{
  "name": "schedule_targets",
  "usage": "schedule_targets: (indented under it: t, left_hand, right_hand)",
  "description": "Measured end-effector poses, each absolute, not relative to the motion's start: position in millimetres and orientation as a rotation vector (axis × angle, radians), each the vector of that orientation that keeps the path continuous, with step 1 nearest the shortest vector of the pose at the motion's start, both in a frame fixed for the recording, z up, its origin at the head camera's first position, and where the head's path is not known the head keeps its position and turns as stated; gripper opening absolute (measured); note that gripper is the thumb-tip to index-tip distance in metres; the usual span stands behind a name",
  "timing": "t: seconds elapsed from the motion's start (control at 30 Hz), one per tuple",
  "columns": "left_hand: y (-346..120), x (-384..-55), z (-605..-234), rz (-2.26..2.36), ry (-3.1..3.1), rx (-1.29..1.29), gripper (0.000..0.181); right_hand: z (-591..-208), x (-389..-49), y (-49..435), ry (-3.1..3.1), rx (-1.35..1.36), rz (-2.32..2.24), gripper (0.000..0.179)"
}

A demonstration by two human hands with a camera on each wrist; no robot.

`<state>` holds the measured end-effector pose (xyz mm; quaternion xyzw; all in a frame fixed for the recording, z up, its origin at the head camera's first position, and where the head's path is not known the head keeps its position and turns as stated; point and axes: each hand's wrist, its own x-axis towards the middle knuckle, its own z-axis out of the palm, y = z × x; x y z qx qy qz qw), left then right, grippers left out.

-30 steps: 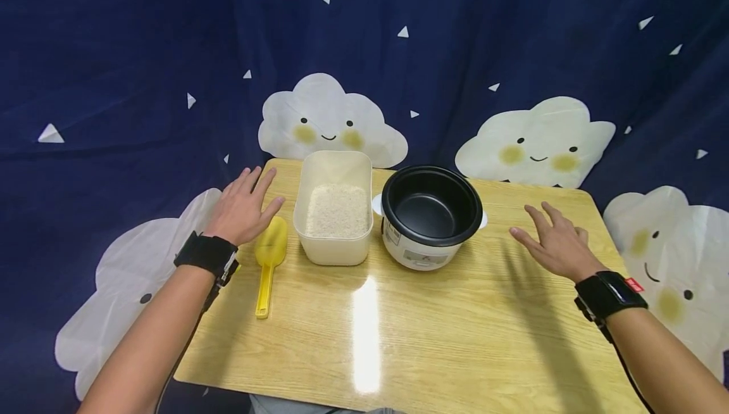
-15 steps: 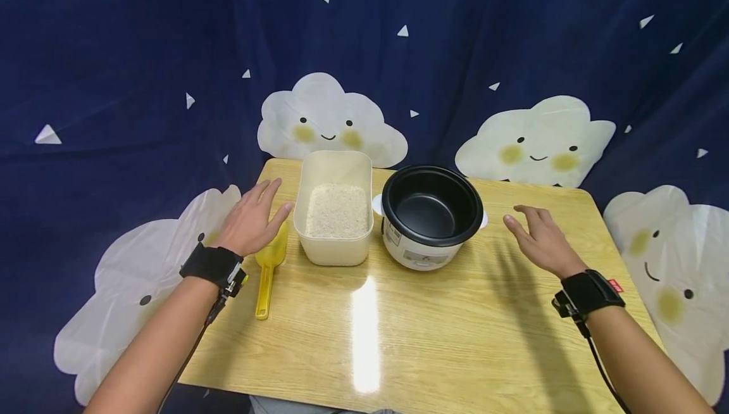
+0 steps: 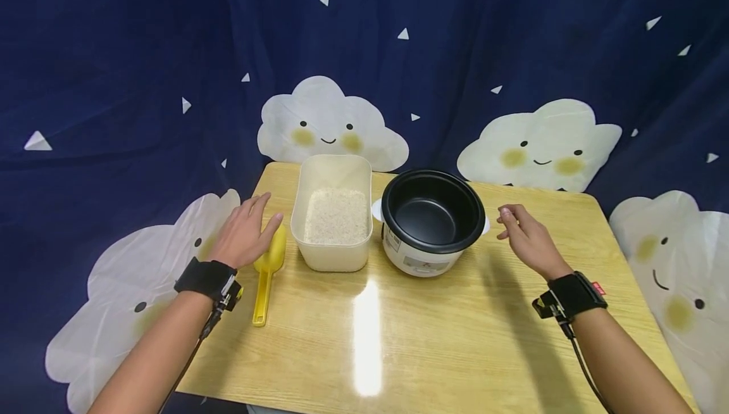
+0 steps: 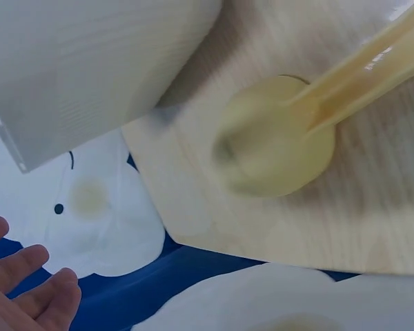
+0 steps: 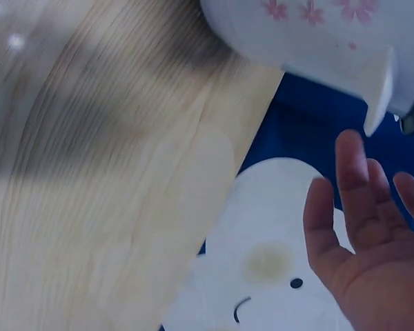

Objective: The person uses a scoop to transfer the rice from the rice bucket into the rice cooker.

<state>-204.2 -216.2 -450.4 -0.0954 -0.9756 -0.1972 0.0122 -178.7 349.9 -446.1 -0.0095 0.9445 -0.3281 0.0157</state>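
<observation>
My left hand [image 3: 242, 235] hovers over the table's left side, fingers relaxed and holding nothing. Just right of it lies a yellow scoop [image 3: 262, 294], its bowl partly hidden by the hand in the head view; the left wrist view shows the scoop [image 4: 276, 145] on the wood. A cream bin [image 3: 331, 256] of pale rice-like grain [image 3: 337, 216] stands beside the scoop. To its right is a white rice cooker [image 3: 418, 264] with a black inner pot [image 3: 433, 218], lidless. My right hand [image 3: 529, 240], fingers loosely bent around nothing, is in the air right of the cooker's side handle [image 5: 381, 89].
Everything stands on a light wooden table [image 3: 433, 351] with rounded corners. Behind and beside it hangs a dark blue curtain [image 3: 171, 34] with white clouds. A cable runs from each black wrist strap [image 3: 576, 292] along the forearm.
My right hand has moved left, closer to the cooker, its fingers bending a little more. The left hand has come slightly nearer to me. Scoop, bin and cooker stay in place.
</observation>
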Motion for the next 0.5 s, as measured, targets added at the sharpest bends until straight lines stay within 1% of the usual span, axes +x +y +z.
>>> schedule_targets:
  t: [0.33, 0.5]
  left_hand:
    - [-226, -196, -470, -0.613, -3.08, -0.218, 0.069]
    - [-229, -189, -484, -0.643, -3.095, -0.167, 0.072]
  right_hand:
    - [-468, -186, 339, 2.895, 0.048, -1.281, 0.053]
    - [-483, -192, 331, 2.838, 0.099, -1.404, 0.052]
